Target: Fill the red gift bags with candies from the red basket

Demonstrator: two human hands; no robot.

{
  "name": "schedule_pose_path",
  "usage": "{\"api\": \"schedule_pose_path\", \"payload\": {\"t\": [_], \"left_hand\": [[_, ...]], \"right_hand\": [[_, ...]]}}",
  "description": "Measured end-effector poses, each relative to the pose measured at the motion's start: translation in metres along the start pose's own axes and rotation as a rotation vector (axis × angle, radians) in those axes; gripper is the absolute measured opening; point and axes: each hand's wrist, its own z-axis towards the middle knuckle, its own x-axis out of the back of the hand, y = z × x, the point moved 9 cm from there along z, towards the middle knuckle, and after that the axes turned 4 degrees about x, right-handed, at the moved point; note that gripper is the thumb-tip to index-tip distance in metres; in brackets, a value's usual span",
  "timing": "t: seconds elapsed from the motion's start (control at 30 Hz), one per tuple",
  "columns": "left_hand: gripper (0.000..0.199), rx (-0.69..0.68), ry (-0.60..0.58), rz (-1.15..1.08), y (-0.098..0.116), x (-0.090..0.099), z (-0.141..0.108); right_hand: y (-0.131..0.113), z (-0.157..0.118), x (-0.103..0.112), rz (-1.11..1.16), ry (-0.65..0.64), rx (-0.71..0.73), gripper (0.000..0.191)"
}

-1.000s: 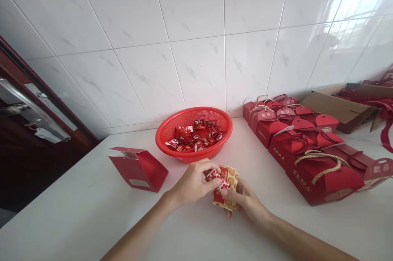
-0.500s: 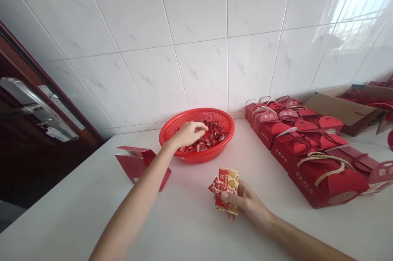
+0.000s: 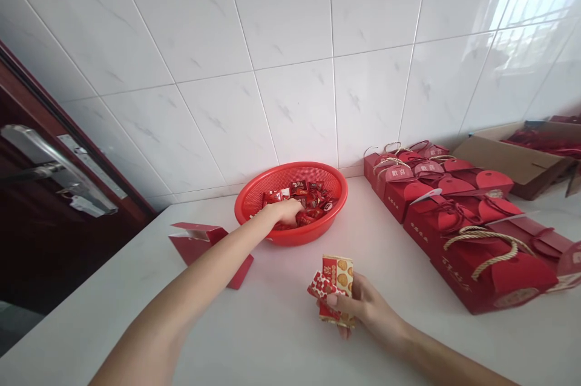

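Lower centre: biscuit packet [image 3: 345, 276] and floral packet [image 3: 320, 285] pinched in right hand [image 3: 364, 303] | Centre: left hand [image 3: 288, 211] inside basket [image 3: 313, 233], grasp not discernible | Risk: floral packet slipping from loosened pinch

Basket [image 3: 318, 233]: plastic, glossy rim, fine-holed walls
Sweets [image 3: 313, 214]: shiny, crinkled film
Biscuit packet [image 3: 344, 277]: smooth, slightly glossy film
Gift boxes [image 3: 433, 253]: smooth card, low sheen
Rope handles [image 3: 481, 237]: twisted cord, rough
Carton [image 3: 503, 159]: matt cardboard
Wall tiles [image 3: 295, 11]: glossy, marbled
Worktop [image 3: 254, 337]: smooth, soft sheen
Door handle [image 3: 48, 169]: polished metal
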Motion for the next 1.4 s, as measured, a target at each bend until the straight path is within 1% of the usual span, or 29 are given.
{"api": "schedule_pose_path", "payload": {"t": [0.07,0.13,0.23,0.3,0.47,0.53,0.63,0.7,0.77,0.83,0.9,0.97,1.0,1.07,1.17,1.3,1.4], "left_hand": [[0.024,-0.035,0.023,-0.06,0.0,0.002,-0.001],[0.022,-0.065,0.072,-0.138,0.0,0.008,-0.003],[0.022,-0.103,0.17,-0.267,-0.001,0.021,-0.005],[0.025,-0.116,0.214,-0.35,-0.002,0.026,-0.005],[0.037,-0.088,0.221,-0.476,-0.007,0.024,0.0],[0.04,-0.073,0.211,-0.468,-0.01,0.023,0.001],[0.037,-0.042,0.187,-0.383,-0.013,0.021,-0.001],[0.029,-0.026,0.13,-0.29,-0.013,0.017,-0.004],[0.022,-0.011,0.041,-0.192,-0.009,0.009,-0.006],[0.026,0.005,-0.028,-0.107,-0.004,0.002,-0.009],[0.037,0.028,-0.047,-0.04,0.001,-0.001,-0.011],[0.046,0.052,-0.049,0.005,0.005,-0.002,-0.014],[0.047,0.062,-0.052,0.02,0.006,-0.003,-0.014],[0.044,0.067,-0.057,0.032,0.007,-0.004,-0.015],[0.034,0.034,-0.044,0.007,0.007,-0.005,-0.014],[0.022,-0.045,0.02,-0.1,0.007,-0.002,-0.011],[0.022,-0.112,0.113,-0.246,0.008,0.009,-0.011]], "right_hand": [[-0.001,-0.001,0.0,-0.006,-0.001,-0.005,0.05],[-0.002,-0.001,-0.001,-0.008,-0.005,-0.008,0.05],[-0.002,0.0,-0.001,-0.002,-0.013,-0.009,0.049],[-0.003,0.0,-0.001,-0.001,-0.02,-0.002,0.049],[-0.003,-0.001,-0.001,-0.007,-0.03,-0.003,0.05],[-0.003,-0.001,-0.002,-0.01,-0.031,-0.01,0.05],[-0.002,-0.002,-0.002,-0.021,-0.032,-0.02,0.049],[-0.002,-0.002,-0.002,-0.028,-0.032,-0.022,0.048],[-0.001,-0.001,-0.002,-0.031,-0.035,-0.021,0.048],[-0.002,-0.001,-0.002,-0.029,-0.041,-0.01,0.048],[-0.003,-0.001,-0.003,-0.027,-0.045,0.005,0.048],[-0.004,-0.002,-0.004,-0.023,-0.049,0.013,0.048],[-0.004,-0.002,-0.004,-0.021,-0.05,0.015,0.047],[-0.005,-0.002,-0.005,-0.019,-0.047,0.017,0.048],[-0.005,-0.002,-0.004,-0.033,-0.041,0.016,0.049],[-0.005,-0.002,-0.004,-0.056,-0.05,0.016,0.049],[-0.005,-0.002,-0.004,-0.064,-0.049,0.005,0.05]]}}
